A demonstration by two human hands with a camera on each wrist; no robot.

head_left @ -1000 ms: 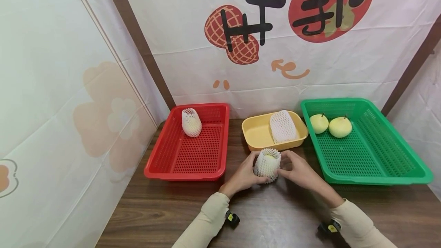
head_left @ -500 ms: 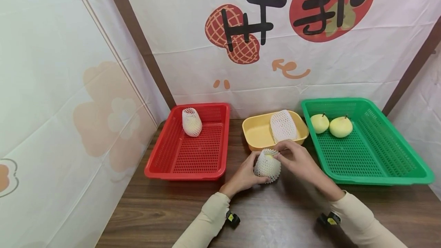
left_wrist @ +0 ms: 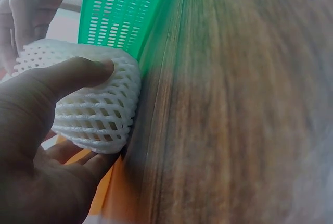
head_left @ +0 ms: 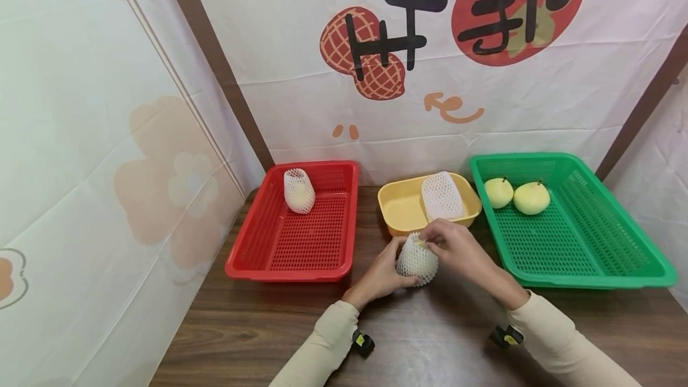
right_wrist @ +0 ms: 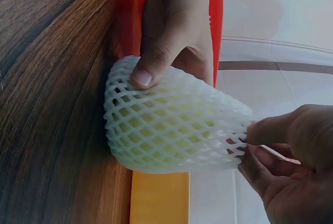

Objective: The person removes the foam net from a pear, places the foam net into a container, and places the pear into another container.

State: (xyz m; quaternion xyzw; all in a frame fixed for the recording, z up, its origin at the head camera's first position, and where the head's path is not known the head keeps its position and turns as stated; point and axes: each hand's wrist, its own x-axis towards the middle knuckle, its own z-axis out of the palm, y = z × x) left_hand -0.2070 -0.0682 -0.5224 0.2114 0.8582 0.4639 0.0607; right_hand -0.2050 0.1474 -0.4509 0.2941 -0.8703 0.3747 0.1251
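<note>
A pear in a white foam net sleeve (head_left: 417, 261) stands upright on the table in front of the yellow tray. My left hand (head_left: 383, 273) grips it low from the left, thumb across the near side, as the left wrist view (left_wrist: 99, 104) also shows. At the sleeve's top rim my right hand (head_left: 457, 251) pinches the mesh between thumb and fingers. Pale yellow-green skin shows through the netting (right_wrist: 166, 125) in the right wrist view, and the sleeve's narrow end reaches to the right fingertips (right_wrist: 251, 135).
To the left is a red basket (head_left: 344, 255) holding one sleeved pear (head_left: 299, 193). Behind the hands stands a yellow tray (head_left: 400, 208) with an unfilled foam sleeve (head_left: 442, 196). On the right, a green basket (head_left: 570, 255) holds two bare pears (head_left: 531, 198). A fabric backdrop rises behind.
My right hand has risen from the side of the sleeved pear to its top rim, then shifted slightly left, pinching the mesh. The left hand has kept its grip in place.
</note>
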